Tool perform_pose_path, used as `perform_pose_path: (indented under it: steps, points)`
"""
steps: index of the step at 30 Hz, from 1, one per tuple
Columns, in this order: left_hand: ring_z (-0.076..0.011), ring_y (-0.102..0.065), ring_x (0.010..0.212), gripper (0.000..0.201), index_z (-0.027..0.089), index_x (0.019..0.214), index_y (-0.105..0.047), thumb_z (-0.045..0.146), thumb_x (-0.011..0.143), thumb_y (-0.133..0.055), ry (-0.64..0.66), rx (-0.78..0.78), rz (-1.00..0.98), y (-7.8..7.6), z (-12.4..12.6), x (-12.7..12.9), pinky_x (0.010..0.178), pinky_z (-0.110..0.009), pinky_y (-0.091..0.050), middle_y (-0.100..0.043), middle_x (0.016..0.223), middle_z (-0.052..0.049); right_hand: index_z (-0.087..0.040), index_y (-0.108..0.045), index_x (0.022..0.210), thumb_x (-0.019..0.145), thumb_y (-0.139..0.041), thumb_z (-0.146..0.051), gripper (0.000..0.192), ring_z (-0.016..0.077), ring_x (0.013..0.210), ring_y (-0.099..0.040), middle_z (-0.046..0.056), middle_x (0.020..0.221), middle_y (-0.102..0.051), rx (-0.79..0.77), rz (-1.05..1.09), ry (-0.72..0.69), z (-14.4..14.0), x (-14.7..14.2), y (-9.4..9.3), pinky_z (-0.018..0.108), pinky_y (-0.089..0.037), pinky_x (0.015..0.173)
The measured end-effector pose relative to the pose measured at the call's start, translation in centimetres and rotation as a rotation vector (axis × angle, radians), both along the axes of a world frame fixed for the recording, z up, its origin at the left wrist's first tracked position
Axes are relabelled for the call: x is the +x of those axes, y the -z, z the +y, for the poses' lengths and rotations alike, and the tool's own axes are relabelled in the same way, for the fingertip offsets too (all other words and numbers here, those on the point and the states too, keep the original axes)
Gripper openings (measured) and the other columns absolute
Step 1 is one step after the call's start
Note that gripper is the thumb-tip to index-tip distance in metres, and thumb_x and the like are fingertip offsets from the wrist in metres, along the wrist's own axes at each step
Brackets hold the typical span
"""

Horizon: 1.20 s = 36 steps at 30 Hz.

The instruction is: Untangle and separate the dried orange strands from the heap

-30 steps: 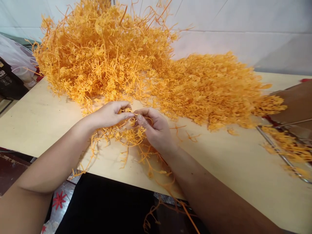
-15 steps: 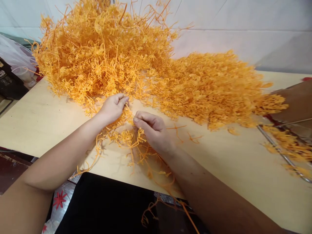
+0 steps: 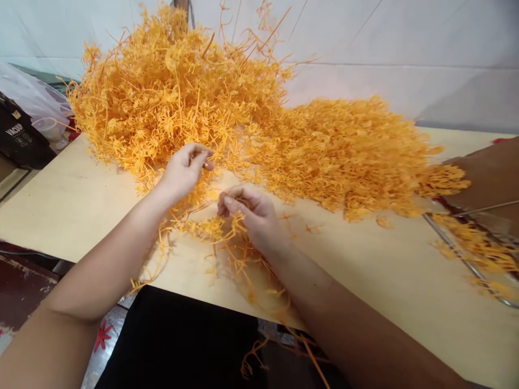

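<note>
Orange plastic strands [image 3: 211, 227] trail from your right hand [image 3: 253, 216], its grip pinched on them above the pale wooden worktop [image 3: 385, 281]; your left hand [image 3: 184, 170] pinches a sprig at the big tangled orange heap [image 3: 251, 113], mostly unsorted.

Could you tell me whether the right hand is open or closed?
Closed: the right hand has its fingers curled around orange strands.

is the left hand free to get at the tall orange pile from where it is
Probably yes. The left hand is raised right at the near edge of the tall pile, fingers curled, with nothing between them. The right hand sits lower, pinching loose strands, and does not cross the way.
</note>
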<state>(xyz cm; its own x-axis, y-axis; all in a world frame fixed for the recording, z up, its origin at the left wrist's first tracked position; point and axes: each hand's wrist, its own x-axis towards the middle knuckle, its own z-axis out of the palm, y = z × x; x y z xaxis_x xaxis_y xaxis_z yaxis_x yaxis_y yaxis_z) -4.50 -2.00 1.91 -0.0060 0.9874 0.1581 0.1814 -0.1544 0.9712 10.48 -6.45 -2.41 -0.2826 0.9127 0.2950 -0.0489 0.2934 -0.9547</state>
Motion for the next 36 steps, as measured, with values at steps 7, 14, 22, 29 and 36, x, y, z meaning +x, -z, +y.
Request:
perform_pose_path:
  steps: [7, 14, 22, 29, 36]
  points:
    - [-0.0088, -0.054, 0.075, 0.010, 0.013, 0.077, -0.057, 0.016, 0.077, -0.048, 0.388, 0.100, 0.402, -0.3, -1.4, -0.9, 0.072, -0.024, -0.042, -0.060, 0.078, -0.001, -0.020, -0.053, 0.075, 0.074, -0.060, -0.025, 0.009, 0.0084, 0.060, -0.055, -0.002, 0.071, -0.059, -0.175, 0.215, -0.005, 0.5, 0.8, 0.4, 0.025, -0.044, 0.058]
    - [-0.0080, -0.048, 0.060, 0.026, 0.014, 0.071, -0.055, 0.040, 0.073, -0.058, 0.372, 0.040, 0.564, 0.5, -1.9, -0.2, 0.056, -0.022, -0.036, -0.056, 0.066, 0.001, -0.022, -0.051, 0.077, 0.072, -0.062, -0.028, 0.013, 0.0092, 0.057, -0.055, -0.004, 0.065, -0.056, -0.211, 0.210, -0.025, 0.5, 0.8, 0.3, 0.026, -0.044, 0.056]
    - [-0.0058, -0.051, 0.060, 0.010, 0.012, 0.073, -0.053, 0.020, 0.078, -0.053, 0.408, -0.054, 0.079, 0.7, -1.6, 0.8, 0.064, -0.022, -0.040, -0.056, 0.066, 0.002, -0.024, -0.038, 0.087, 0.063, -0.070, -0.040, 0.043, 0.0047, 0.047, -0.049, -0.008, 0.066, -0.050, -0.236, 0.238, 0.038, 0.5, 0.2, -0.2, 0.022, -0.043, 0.048]
    - [-0.0075, -0.054, 0.060, 0.006, 0.014, 0.074, -0.054, 0.008, 0.077, -0.051, 0.501, -0.140, -0.015, -0.3, -2.2, 0.9, 0.064, -0.023, -0.043, -0.060, 0.065, 0.000, -0.023, -0.038, 0.085, 0.064, -0.069, -0.046, 0.044, 0.0048, 0.052, -0.047, -0.005, 0.073, -0.049, -0.259, 0.204, 0.086, 0.7, 0.0, 0.0, 0.021, -0.039, 0.046]
    - [-0.0065, -0.051, 0.066, 0.008, 0.013, 0.071, -0.053, 0.010, 0.078, -0.049, 0.382, 0.045, 0.132, 0.3, -1.4, 0.7, 0.069, -0.020, -0.042, -0.055, 0.069, 0.002, -0.018, -0.041, 0.065, 0.075, -0.060, -0.044, 0.033, 0.0039, 0.046, -0.032, -0.007, 0.053, -0.035, -0.227, 0.186, -0.079, 0.9, 0.5, 0.7, 0.021, -0.027, 0.043]
